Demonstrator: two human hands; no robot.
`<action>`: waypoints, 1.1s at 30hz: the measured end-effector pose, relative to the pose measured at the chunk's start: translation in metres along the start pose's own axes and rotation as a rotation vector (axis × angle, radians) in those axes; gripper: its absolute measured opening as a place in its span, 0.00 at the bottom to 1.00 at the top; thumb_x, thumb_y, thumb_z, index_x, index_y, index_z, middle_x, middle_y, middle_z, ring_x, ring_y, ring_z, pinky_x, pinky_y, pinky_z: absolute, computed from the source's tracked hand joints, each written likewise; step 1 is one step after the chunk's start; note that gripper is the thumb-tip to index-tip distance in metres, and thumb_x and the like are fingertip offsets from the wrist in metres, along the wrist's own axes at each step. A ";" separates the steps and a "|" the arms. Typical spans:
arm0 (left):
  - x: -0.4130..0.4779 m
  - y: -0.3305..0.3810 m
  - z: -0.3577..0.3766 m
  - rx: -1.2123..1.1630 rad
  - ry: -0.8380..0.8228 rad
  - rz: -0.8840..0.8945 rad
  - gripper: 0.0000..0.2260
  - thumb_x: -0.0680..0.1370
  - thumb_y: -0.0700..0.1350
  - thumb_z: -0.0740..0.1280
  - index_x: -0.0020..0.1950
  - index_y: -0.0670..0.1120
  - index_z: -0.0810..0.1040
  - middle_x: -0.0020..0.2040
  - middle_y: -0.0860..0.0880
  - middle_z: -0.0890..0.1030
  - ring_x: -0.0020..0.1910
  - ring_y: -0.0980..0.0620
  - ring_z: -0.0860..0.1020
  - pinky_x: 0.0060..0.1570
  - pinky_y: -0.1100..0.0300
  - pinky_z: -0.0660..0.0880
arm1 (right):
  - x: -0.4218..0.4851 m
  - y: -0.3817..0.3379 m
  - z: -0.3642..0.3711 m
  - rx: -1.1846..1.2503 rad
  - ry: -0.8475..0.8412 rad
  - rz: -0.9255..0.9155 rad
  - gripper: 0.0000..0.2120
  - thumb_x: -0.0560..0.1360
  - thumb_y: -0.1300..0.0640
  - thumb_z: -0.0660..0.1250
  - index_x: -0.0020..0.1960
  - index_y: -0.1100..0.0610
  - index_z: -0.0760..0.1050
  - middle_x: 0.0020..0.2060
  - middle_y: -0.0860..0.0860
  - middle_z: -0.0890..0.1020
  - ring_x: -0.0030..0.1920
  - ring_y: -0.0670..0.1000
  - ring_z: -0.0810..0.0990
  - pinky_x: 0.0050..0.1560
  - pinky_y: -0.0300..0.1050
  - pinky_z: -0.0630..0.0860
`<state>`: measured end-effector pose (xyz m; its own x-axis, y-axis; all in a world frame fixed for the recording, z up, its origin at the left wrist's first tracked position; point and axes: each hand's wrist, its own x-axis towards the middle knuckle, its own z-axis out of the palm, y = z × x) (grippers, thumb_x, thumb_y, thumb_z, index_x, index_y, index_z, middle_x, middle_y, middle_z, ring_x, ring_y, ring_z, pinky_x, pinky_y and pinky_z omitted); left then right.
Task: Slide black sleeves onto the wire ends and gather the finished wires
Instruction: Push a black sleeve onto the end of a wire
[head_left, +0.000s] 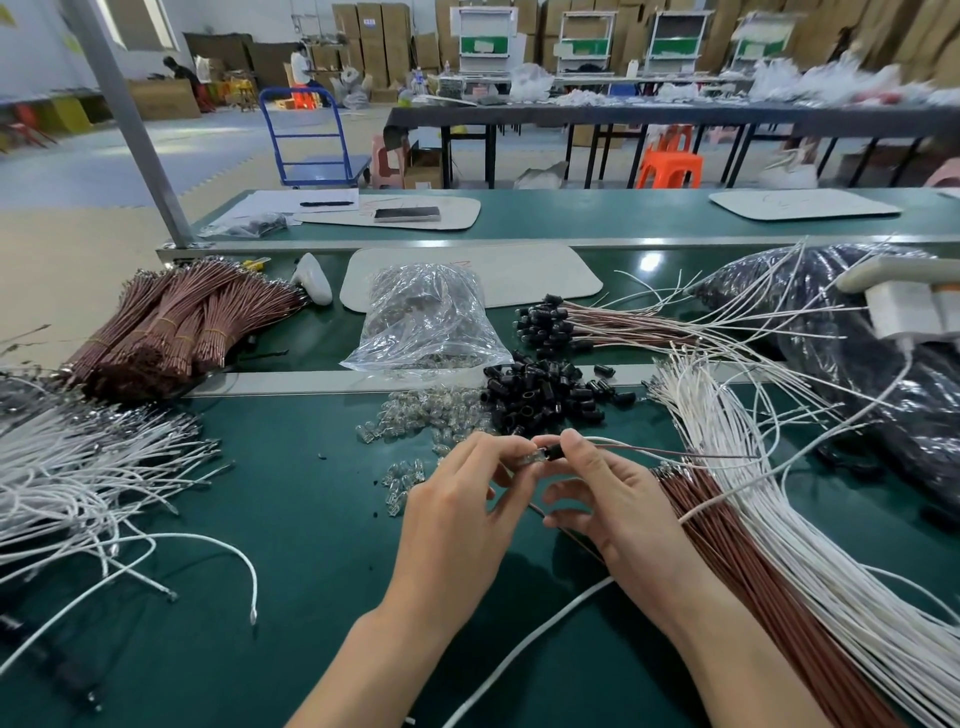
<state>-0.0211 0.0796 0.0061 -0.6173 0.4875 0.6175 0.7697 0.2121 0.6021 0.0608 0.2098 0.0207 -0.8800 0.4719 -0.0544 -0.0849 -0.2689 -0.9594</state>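
Right now I count two hands over the green tabletop (311, 493): my left hand (457, 499) pinches one clear bulb (534, 458), and my right hand (613, 499) pinches one black sleeve (554, 451), short, glossy and tubular, touching the bulb. Two thin wires (675, 451), one pale and one brown, trail right from it. One pile of loose sleeves (545, 395) lies just beyond, and one sleeved bundle (550, 322) further back
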 end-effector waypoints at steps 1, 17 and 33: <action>0.000 0.000 0.000 -0.007 -0.004 -0.003 0.05 0.79 0.50 0.69 0.54 0.54 0.78 0.46 0.61 0.79 0.43 0.62 0.77 0.41 0.65 0.74 | 0.000 0.000 0.000 -0.003 -0.002 0.000 0.21 0.72 0.39 0.69 0.53 0.53 0.86 0.45 0.54 0.85 0.40 0.48 0.81 0.39 0.42 0.80; -0.003 -0.011 0.007 -0.136 -0.008 -0.090 0.07 0.78 0.43 0.73 0.53 0.53 0.82 0.48 0.61 0.83 0.48 0.60 0.82 0.45 0.66 0.76 | 0.001 0.006 0.003 -0.057 0.010 -0.010 0.22 0.69 0.36 0.73 0.48 0.55 0.87 0.42 0.53 0.86 0.40 0.48 0.82 0.41 0.41 0.79; -0.002 -0.004 0.006 -0.070 -0.114 -0.214 0.20 0.79 0.65 0.58 0.66 0.58 0.73 0.48 0.64 0.79 0.44 0.60 0.79 0.43 0.61 0.75 | 0.003 0.005 -0.001 0.038 0.091 0.016 0.18 0.64 0.43 0.76 0.47 0.54 0.87 0.42 0.53 0.85 0.38 0.46 0.81 0.34 0.40 0.78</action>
<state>-0.0226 0.0826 -0.0003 -0.7396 0.5308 0.4138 0.6079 0.2631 0.7491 0.0586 0.2111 0.0154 -0.8353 0.5414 -0.0958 -0.0906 -0.3074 -0.9473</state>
